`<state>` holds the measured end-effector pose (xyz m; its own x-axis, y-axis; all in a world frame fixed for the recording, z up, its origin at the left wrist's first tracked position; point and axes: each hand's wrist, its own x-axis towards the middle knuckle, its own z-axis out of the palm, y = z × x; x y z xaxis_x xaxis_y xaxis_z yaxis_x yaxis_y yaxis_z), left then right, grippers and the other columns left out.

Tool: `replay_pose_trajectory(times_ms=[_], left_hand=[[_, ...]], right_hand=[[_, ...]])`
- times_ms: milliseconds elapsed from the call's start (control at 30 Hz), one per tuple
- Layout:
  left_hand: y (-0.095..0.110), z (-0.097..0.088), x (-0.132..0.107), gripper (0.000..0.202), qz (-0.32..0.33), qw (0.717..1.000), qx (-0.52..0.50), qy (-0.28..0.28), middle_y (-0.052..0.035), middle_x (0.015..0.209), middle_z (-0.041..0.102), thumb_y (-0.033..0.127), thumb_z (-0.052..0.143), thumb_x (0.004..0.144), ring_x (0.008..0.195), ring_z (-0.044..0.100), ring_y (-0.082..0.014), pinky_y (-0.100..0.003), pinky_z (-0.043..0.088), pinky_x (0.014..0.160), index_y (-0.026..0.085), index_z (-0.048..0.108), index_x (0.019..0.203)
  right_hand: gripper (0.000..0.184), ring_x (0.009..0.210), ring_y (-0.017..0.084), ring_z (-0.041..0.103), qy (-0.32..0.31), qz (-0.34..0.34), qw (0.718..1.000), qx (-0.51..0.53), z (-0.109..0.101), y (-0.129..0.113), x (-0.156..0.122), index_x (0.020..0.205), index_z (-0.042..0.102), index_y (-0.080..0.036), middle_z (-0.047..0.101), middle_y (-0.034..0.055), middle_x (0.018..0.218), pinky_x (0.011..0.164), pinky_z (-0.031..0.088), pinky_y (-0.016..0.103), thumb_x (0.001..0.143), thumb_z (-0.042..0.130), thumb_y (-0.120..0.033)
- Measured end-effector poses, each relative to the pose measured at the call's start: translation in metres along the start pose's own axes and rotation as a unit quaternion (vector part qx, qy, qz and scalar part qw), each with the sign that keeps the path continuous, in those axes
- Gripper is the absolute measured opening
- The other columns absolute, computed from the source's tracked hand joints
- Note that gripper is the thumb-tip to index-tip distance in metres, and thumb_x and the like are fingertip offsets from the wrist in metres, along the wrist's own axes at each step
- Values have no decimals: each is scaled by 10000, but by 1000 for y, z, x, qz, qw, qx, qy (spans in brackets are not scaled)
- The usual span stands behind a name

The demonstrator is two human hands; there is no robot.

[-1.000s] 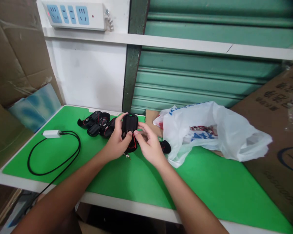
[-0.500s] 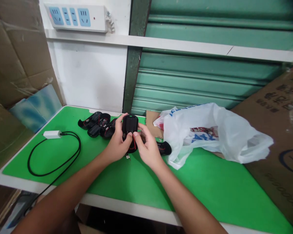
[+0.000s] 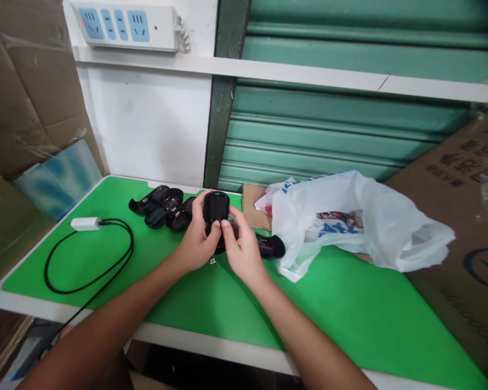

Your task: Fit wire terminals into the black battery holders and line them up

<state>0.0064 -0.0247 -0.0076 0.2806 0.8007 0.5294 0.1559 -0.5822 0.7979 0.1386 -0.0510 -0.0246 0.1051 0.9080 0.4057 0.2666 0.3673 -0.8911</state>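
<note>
Mid-frame, the left hand and right hand both pinch a black rounded plastic shell, thumbs pressed on its face, above the green table mat; similar black shells lie left, a white plastic bag right

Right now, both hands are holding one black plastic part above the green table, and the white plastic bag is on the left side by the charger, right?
Not quite. The head view shows the white plastic bag on the right side, away from the white charger. The rest is right: the left hand and right hand hold one black plastic part above the green table.
</note>
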Motion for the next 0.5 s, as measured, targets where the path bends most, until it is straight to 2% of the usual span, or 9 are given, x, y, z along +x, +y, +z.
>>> replay_pose_trajectory(times_ms=[500], left_hand=[[-3, 3, -1, 581, 11, 1000, 22, 14, -191, 1518, 442, 186, 472, 979, 1448, 457, -281, -506, 351, 1248, 175, 253, 1517]], right_hand=[[395, 1165, 284, 697, 23, 8, 1000, -4, 7, 2, -2, 1375, 570, -215, 716, 134, 1303, 1043, 535, 466, 1035, 473, -391]])
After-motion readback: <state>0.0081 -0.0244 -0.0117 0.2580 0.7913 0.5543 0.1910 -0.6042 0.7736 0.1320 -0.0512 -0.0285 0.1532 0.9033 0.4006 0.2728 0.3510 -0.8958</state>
